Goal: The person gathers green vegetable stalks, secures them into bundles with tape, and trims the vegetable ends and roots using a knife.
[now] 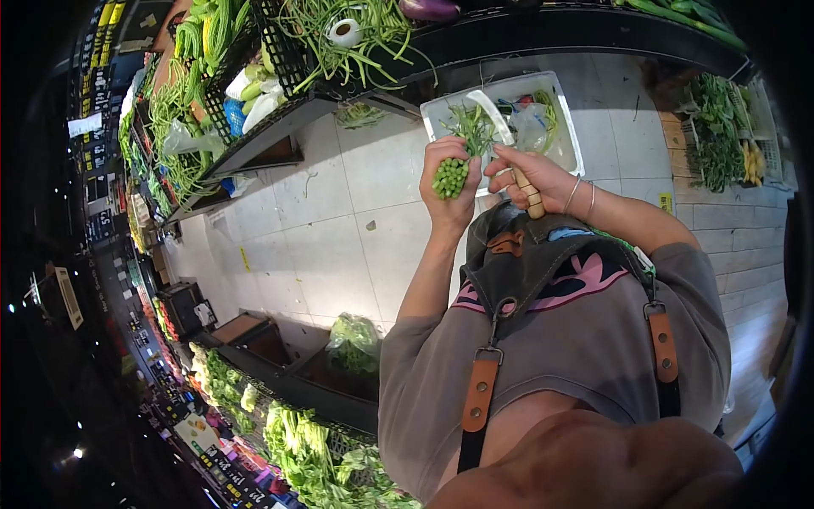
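Note:
My left hand [447, 174] is wrapped round a bunch of green vegetable stems [450, 178]. The round cut ends face me, and thin leafy tops [469, 127] stick out beyond my fingers. Close beside it, my right hand [543, 176] is closed on the wooden handle of a sickle-like knife [529, 195]. Its pale curved blade extends away from me, just right of the leafy tops; I cannot tell whether it touches them. Beyond both hands, a white foam box [570, 127] on the floor holds green scraps and clear plastic.
A black shelf edge [543, 38] runs across the far side, with long beans [373, 38], a white tape roll [344, 33] and an eggplant [430, 8]. Leafy greens [297, 441] fill the near-left rack. More greens [716, 127] stand at the far right. Scraps lie on the tiled floor [326, 229].

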The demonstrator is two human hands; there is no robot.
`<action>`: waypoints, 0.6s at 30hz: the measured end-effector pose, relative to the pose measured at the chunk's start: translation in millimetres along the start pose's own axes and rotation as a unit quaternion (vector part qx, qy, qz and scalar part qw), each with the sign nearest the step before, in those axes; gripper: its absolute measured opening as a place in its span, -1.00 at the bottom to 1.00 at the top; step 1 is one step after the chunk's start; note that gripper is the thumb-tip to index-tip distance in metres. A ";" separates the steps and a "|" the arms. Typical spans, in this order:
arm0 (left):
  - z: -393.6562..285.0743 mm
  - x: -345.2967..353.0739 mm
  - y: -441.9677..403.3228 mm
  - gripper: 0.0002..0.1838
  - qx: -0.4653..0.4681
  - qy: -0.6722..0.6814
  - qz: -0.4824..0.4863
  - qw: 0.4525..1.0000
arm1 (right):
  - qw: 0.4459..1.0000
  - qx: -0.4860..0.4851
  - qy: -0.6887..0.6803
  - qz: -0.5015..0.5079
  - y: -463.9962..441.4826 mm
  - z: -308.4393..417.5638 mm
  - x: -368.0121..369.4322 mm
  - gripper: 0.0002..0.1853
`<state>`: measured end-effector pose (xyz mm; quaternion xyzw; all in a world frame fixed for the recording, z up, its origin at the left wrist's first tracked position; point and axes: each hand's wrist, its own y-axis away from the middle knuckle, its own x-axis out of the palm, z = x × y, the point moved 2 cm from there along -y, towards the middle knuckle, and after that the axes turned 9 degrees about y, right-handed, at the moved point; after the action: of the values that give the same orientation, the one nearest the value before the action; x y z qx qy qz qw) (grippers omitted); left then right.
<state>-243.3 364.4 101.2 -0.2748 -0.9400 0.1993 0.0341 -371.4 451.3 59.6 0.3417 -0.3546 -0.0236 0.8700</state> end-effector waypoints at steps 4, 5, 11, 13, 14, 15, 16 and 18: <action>4.8 -1.6 4.4 -0.79 0.008 0.019 -0.025 0.999 | 0.999 0.047 -0.001 0.022 -5.3 -6.4 9.3 -0.50; 5.2 -3.1 3.8 -0.79 0.004 0.020 -0.020 1.000 | 0.999 0.032 -0.004 0.008 -6.1 -6.7 10.3 -0.51; 4.3 -17.3 2.0 -0.79 -0.150 0.010 0.058 0.987 | 0.914 -0.205 0.337 -0.095 19.7 15.9 -4.1 -0.60; 8.2 -13.7 1.3 -0.77 -0.182 0.014 0.116 0.976 | 0.714 -0.337 0.593 -0.160 40.4 22.0 0.1 -0.70; 8.4 -11.7 1.1 -0.77 -0.185 0.023 0.126 0.974 | 0.715 -0.330 0.592 -0.172 48.6 22.5 1.5 -0.70; 9.6 -9.8 1.8 -0.77 -0.272 0.075 0.135 0.950 | 0.667 -0.339 0.646 -0.149 55.2 22.9 7.0 -0.70; 12.3 -6.7 3.0 -0.77 -0.356 0.123 0.144 0.915 | 0.617 -0.345 0.696 -0.125 59.3 22.0 11.0 -0.69; 26.9 -3.7 10.0 -0.78 -0.335 0.100 0.181 0.919 | 0.597 -0.343 0.710 -0.144 61.5 19.9 10.4 -0.66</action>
<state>-239.8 360.6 72.7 -0.4536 -0.8779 -0.1532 -0.0030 -388.6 483.9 113.7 -0.0269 0.4636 -0.0181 0.8854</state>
